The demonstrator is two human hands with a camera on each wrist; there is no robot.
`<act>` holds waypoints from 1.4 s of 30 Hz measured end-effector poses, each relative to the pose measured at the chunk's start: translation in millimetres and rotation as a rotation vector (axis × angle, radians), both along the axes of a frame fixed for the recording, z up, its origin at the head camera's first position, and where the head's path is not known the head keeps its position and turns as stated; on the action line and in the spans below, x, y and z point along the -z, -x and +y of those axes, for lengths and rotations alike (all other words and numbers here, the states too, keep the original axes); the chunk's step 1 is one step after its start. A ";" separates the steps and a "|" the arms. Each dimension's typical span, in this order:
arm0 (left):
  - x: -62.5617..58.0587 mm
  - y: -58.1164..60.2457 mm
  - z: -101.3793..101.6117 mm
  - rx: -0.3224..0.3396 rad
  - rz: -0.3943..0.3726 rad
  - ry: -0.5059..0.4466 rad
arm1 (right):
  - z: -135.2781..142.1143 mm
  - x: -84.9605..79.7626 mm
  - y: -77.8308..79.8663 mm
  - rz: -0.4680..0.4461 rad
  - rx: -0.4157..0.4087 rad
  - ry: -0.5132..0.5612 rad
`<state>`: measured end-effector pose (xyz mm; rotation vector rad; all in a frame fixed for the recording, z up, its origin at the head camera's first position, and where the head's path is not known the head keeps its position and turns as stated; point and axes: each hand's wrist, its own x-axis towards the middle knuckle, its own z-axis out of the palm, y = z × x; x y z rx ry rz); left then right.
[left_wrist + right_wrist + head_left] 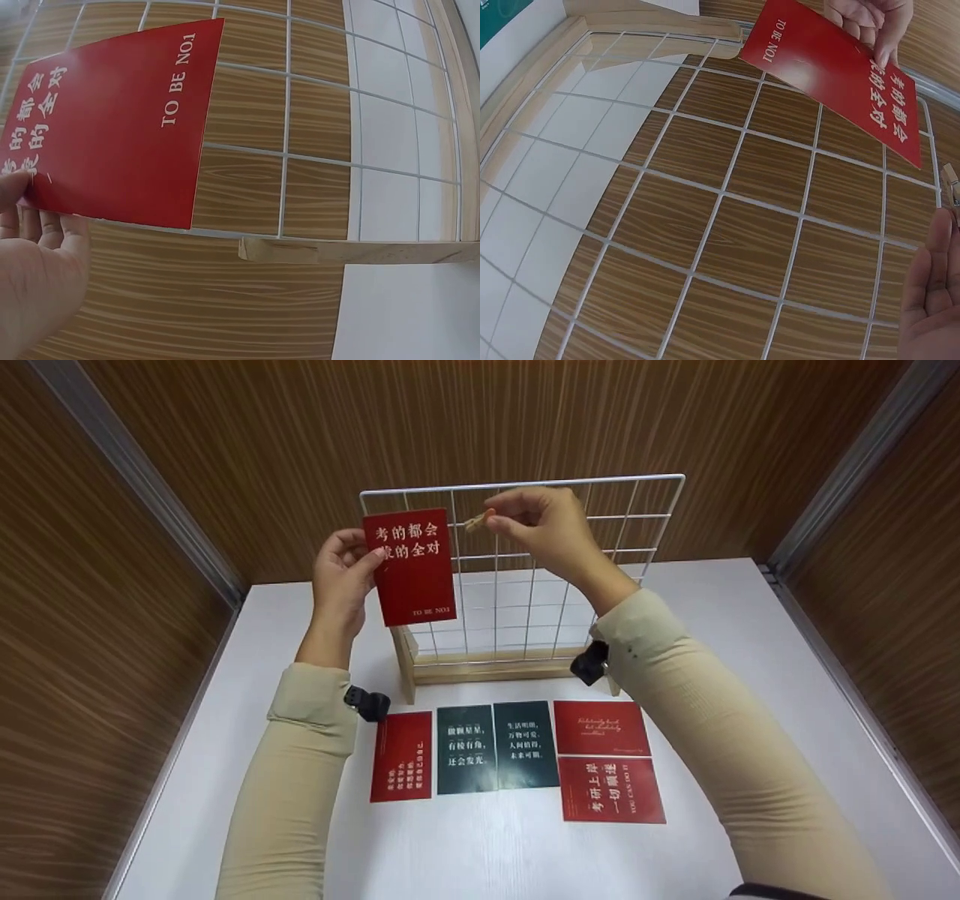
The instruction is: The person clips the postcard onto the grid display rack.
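My left hand (341, 581) pinches a red card (416, 585) by its left edge, thumb in front and fingers behind. White Chinese characters and "TO BE NO.1" are printed on the card. It stands upright in front of the left upper part of a white wire grid rack (551, 637). Near the rack's top bar, to the right of the card, my right hand (551, 521) pinches a small wooden clothespin (475, 522) between thumb and fingers. In the right wrist view the clothespin (951, 184) shows only partly at the right edge.
On the white table (465, 855) below the rack lie a red card (412, 765), two dark green cards (466, 776) (525, 772) and two more red cards (600, 742) (574, 791). The rack stands in a wooden base (495, 671). Brown wood-grain panels (480, 420) enclose the back and sides.
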<state>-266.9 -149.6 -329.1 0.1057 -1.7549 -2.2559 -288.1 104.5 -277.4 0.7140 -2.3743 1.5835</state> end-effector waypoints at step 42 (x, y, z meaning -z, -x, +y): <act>-23.2 -1.3 7.8 -0.125 -0.021 -0.009 | -46.1 -50.6 8.9 0.026 0.104 -0.141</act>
